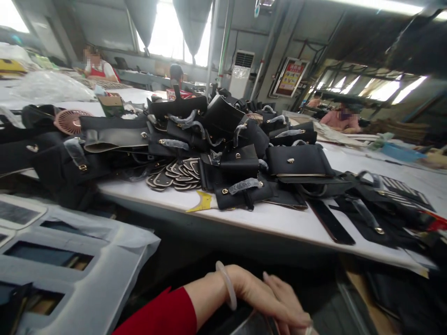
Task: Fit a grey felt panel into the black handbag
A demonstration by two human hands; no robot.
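Note:
My left hand (260,298) reaches in from the lower left, with a red sleeve and a pale bangle at the wrist. It lies across my right hand (283,289), of which only a few fingers show at the bottom edge. Under both hands is a dark shiny item (251,325), cut off by the frame, and I cannot tell whether either hand grips it. Beyond a dark gap, a pile of black handbags (240,163) with gold clasps and wrapped handles lies out of reach on a white table (279,218).
Stacked oval leather pieces (178,176), a yellow scrap (202,202) and a black strap (331,223) lie near the table's front edge. A grey sheet with cut-outs (87,279) covers the lower left. A pink fan (71,121) sits far left. Other people (340,118) work at far tables.

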